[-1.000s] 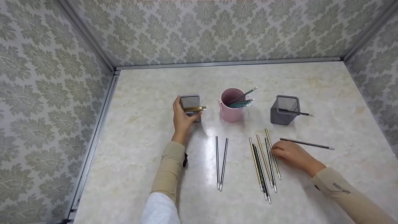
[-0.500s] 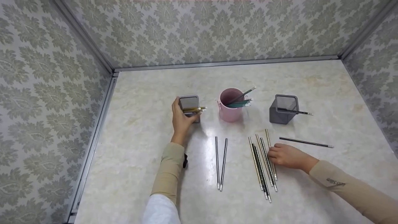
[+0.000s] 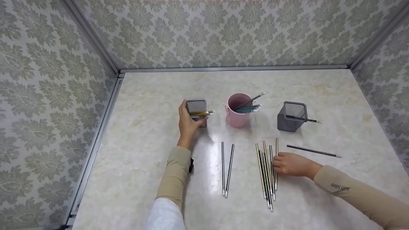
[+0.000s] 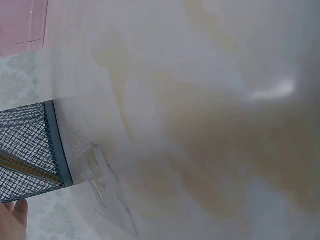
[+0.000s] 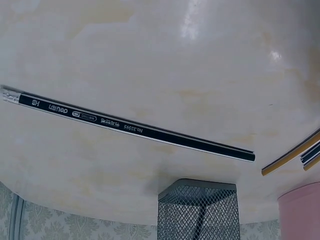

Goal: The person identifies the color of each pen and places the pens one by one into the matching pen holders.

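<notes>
My left hand (image 3: pixel 188 125) grips the left mesh pen holder (image 3: pixel 196 106), thumb in front and fingers at its far-left side. Several yellow pencils (image 3: pixel 200 113) lean in it. In the left wrist view the mesh wall (image 4: pixel 25 145) and part of a thumb (image 4: pixel 12 220) show at the lower left. My right hand (image 3: pixel 292 164), fingers curled, pinches the rightmost yellow pencil (image 3: pixel 276 145) on the table. Its fingertips are hidden and reach a black pencil (image 3: pixel 271 151). Several yellow and black pencils (image 3: pixel 262 172) lie bunched to the left. The right wrist view does not show the hand.
Between the pen holders stands a pink bucket (image 3: pixel 237 119) with several green pencils. The right mesh holder (image 3: pixel 288 123) contains a black pencil. Another black pencil (image 3: pixel 314 151) lies below it. Two dark pencils (image 3: pixel 222 166) form a V mid-table. Patterned walls (image 3: pixel 204 38) border the table.
My right hand has moved slightly left, and the yellow pencil under it has turned nearly straight. The nearby black pencil has shifted left towards the bunch. My left hand stays on its holder.
</notes>
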`<state>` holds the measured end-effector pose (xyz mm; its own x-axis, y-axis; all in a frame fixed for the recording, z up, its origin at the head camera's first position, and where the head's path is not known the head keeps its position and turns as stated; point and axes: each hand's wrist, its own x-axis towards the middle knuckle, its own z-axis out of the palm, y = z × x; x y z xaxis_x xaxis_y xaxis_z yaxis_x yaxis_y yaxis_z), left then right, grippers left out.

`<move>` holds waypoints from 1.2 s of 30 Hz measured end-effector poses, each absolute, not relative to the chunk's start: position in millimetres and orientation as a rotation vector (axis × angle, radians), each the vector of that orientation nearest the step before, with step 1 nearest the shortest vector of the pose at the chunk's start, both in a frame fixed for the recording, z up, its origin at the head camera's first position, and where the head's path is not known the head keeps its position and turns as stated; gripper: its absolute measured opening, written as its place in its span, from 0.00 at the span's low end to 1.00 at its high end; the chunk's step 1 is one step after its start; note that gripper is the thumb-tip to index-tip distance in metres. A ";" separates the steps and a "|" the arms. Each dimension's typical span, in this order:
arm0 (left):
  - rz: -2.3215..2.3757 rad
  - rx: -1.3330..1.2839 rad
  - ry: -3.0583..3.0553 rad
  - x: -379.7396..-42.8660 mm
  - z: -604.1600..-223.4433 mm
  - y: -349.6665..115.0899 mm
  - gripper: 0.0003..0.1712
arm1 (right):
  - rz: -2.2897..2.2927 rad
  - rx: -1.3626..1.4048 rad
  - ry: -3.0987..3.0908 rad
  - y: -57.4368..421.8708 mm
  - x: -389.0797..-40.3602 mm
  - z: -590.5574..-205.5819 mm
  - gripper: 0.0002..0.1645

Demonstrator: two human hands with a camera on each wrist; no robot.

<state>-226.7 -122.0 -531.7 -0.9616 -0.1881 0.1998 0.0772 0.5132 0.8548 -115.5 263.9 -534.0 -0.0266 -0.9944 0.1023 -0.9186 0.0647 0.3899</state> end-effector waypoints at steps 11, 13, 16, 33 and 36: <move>-1.421 0.054 -2.475 -225.9 -537.4 -121.0 0.61 | -0.261 1.935 -1.902 265.3 -115.1 -541.4 0.08; -1.430 0.056 -2.484 -225.3 -537.9 -120.3 0.61 | -0.230 1.927 -1.908 264.7 -113.3 -540.7 0.08; -1.439 0.057 -2.490 -225.3 -537.8 -120.2 0.62 | -0.170 1.899 -1.924 261.9 -111.1 -535.7 0.11; -1.440 0.044 -2.455 -225.9 -535.1 -121.3 0.62 | 0.593 1.575 -2.002 226.2 -103.7 -491.7 0.12; -1.415 0.050 -2.451 -225.3 -535.6 -123.7 0.62 | 0.662 1.560 -1.981 217.0 -102.0 -490.7 0.11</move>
<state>-225.3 -123.7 -535.6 -0.9515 -0.1829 0.2476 0.1231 0.5113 0.8506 -102.0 217.0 -490.7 -0.1941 -0.7168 0.6697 -0.9754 0.2137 -0.0541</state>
